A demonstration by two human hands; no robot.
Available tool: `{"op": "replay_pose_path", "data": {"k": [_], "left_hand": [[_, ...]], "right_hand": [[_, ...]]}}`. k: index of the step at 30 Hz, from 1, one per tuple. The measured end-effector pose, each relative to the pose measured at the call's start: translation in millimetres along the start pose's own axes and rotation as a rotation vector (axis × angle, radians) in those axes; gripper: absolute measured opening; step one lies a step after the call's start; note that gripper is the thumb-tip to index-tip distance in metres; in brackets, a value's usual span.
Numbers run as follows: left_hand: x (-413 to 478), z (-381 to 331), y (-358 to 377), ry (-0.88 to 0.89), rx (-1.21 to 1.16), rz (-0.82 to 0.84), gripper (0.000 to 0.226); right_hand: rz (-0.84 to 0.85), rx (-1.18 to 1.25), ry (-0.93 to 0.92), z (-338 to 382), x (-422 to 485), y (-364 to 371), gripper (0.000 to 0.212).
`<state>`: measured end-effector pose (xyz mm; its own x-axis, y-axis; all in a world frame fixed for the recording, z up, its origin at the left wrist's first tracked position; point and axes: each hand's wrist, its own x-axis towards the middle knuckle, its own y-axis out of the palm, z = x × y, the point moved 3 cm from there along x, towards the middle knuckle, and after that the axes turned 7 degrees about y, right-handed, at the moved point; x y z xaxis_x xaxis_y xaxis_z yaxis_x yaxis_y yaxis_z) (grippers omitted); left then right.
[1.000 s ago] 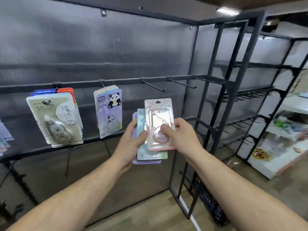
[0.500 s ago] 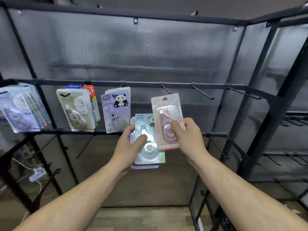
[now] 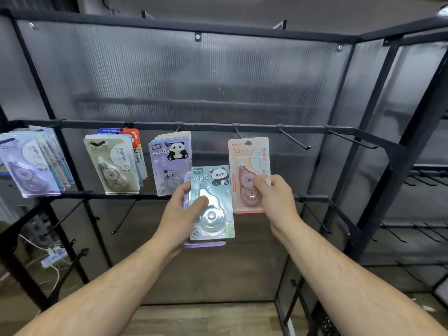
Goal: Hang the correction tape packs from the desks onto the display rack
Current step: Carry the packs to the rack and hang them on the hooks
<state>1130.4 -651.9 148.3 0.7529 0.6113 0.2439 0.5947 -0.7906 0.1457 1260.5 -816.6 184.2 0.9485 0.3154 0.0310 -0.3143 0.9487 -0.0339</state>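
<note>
Pink is the correction tape pack that my right hand pinches by its lower part, the thumb in front on the blister. I hold it upright just below an empty hook on the middle rail of the display rack. I judge its hanging hole is not yet on the hook. My left hand grips a small stack, the mint panda pack in front and a purple pack behind, with the thumb pressed on the blister. So the step in hand is hanging the pink one. Next I must raise it a little, bring the hole to the hook tip and slide it back toward the rail. Purple panda packs hang just to the left.
</note>
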Motion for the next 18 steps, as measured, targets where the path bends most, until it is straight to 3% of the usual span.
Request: {"op": "replay_pose_path", "data": {"k": [7,11,14,16,18], "left_hand": [[-2,6,-7,0.007,-0.028,0.028,0.046],[-7,7,-9,0.008,-0.032,0.026,0.041],[-8,8,-10,-0.001,-0.015,0.018,0.034],[-10,9,-10,-0.002,-0.005,0.019,0.034],[-12,9,-8,0.003,0.005,0.015,0.034]], "right_hand": [[-0.084,0.010,0.064,-13,5,1,0.027],[-0.248,-0.107,0.055,-8,6,-2,0.032],[-0.186,-0.180,0.047,-9,2,2,0.011],[-0.134,-0.242,0.053,-13,-10,7,0.034],[-0.082,-0.232,0.046,-19,-17,9,0.026]]}}
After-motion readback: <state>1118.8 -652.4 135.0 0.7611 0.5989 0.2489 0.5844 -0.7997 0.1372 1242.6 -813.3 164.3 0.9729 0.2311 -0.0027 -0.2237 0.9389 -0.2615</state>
